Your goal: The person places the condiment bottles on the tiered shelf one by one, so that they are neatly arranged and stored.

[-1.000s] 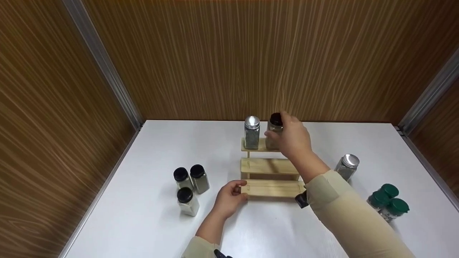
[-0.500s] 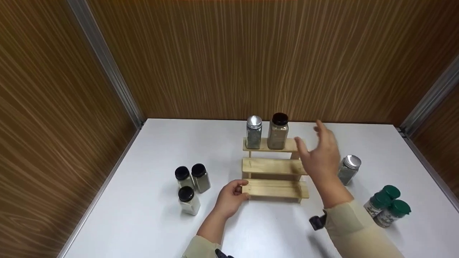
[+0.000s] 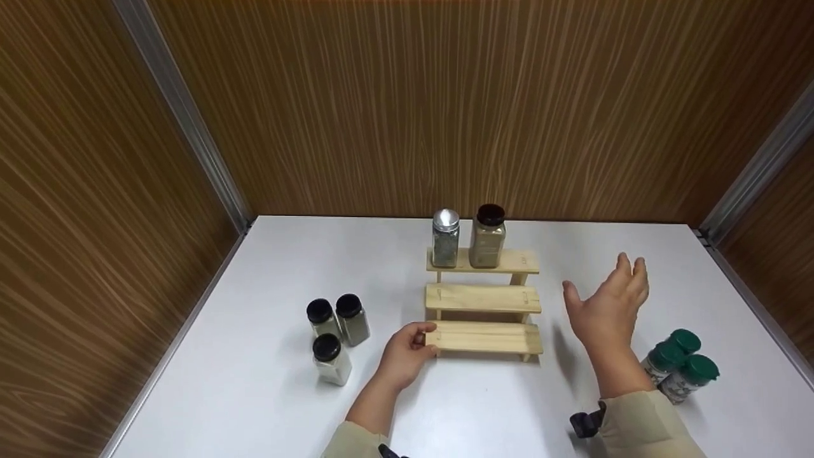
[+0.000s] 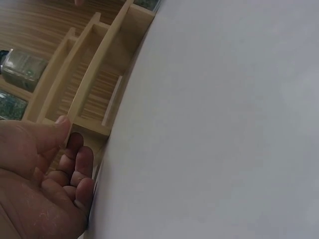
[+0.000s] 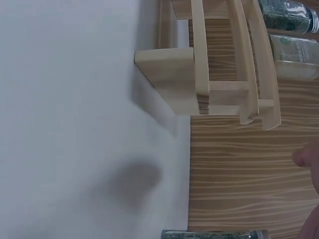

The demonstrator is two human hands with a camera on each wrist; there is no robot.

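Observation:
My left hand (image 3: 400, 357) pinches the left end of the bottom tier of a three-tier wooden rack (image 3: 483, 298); the left wrist view shows the thumb on top and the fingers curled below. On the top tier stand a silver-capped spice jar (image 3: 445, 243) and, to its right, a dark-capped spice jar (image 3: 488, 244) with tan contents. Right of the rack, my right hand (image 3: 607, 312) hovers with fingers spread and holds nothing. Another spice jar (image 5: 214, 234) peeks in at the bottom of the right wrist view; the head view has it hidden behind that hand.
Several jars flank the rack: a black-capped group (image 3: 332, 359) on the left and a green-capped group (image 3: 687, 375) on the right. A wood-grain panel (image 3: 407, 114) rises behind the white table (image 3: 267, 413).
My right hand has let go of the dark-capped jar on the top tier and moved right and toward me, fingers spread. The left hand keeps its hold on the rack.

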